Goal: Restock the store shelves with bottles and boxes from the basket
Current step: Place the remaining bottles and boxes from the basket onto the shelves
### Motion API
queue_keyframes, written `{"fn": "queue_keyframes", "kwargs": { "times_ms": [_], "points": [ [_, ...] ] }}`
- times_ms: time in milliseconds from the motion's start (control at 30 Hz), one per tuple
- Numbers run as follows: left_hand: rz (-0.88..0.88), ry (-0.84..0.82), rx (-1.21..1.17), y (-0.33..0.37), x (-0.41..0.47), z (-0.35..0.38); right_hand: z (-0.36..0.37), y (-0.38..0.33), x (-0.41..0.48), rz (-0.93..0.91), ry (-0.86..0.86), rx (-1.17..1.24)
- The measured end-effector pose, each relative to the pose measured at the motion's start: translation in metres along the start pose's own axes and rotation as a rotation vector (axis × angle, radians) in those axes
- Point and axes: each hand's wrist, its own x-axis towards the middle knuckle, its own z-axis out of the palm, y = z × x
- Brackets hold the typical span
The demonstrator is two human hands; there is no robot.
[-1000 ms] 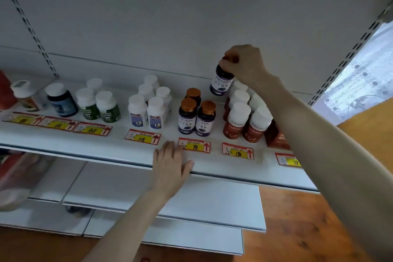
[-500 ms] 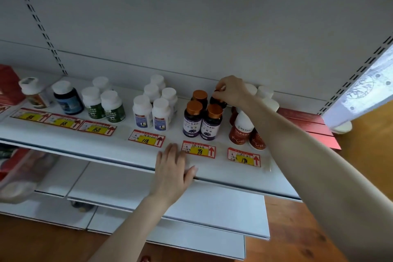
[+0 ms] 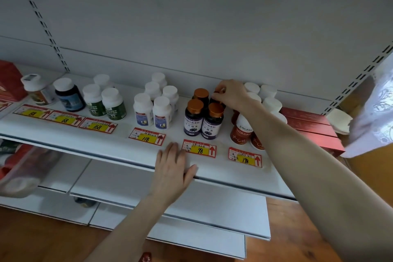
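Your right hand (image 3: 230, 94) is reaching deep across the shelf (image 3: 106, 144), fingertips curled down and pinching the copper cap of a dark bottle (image 3: 212, 102). That bottle stands upright at the back of the shelf, at 1 o'clock in its own cluster, and it closes a square with three matching bottles (image 3: 194, 120): two in front, one behind at 11 o'clock. Whether its base is fully down on the shelf, you cannot tell, since the front pair hides it. At 3 o'clock from your grip, white-capped jars (image 3: 242, 132) with red labels crowd close, and your forearm passes right over them. Further on at 3 o'clock lie flat red boxes (image 3: 308, 125). Your left hand (image 3: 173, 169) lies flat at 6 o'clock of the cluster, fingers straight, thumb spread, palm pressing the shelf's front lip and holding nothing, just beside the yellow 98 tag (image 3: 200, 148). At 9 o'clock stand white jars (image 3: 153, 110) with blue labels.
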Motion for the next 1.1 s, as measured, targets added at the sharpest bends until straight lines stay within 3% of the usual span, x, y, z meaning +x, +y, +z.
{"fn": "queue_keyframes", "kwargs": {
  "times_ms": [300, 433, 600, 833, 1100],
  "points": [
    [0.041, -0.014, 0.000, 0.000, 0.000, -0.012, 0.005, -0.003, -0.006, -0.017, 0.035, -0.056],
    [0.107, 0.021, 0.019, 0.001, -0.004, -0.039, 0.005, -0.036, -0.013, -0.128, 0.174, -0.029],
    [0.167, 0.118, 0.059, -0.022, -0.020, -0.081, 0.033, -0.105, -0.023, -0.319, 0.167, -0.015],
    [0.020, 0.186, 0.163, -0.139, -0.102, -0.150, 0.138, -0.259, -0.055, -0.524, 0.040, 0.132],
    [-0.271, 0.163, 0.283, -0.295, -0.229, -0.232, 0.270, -0.431, -0.105, -0.745, -0.135, 0.200]
  ]
}}
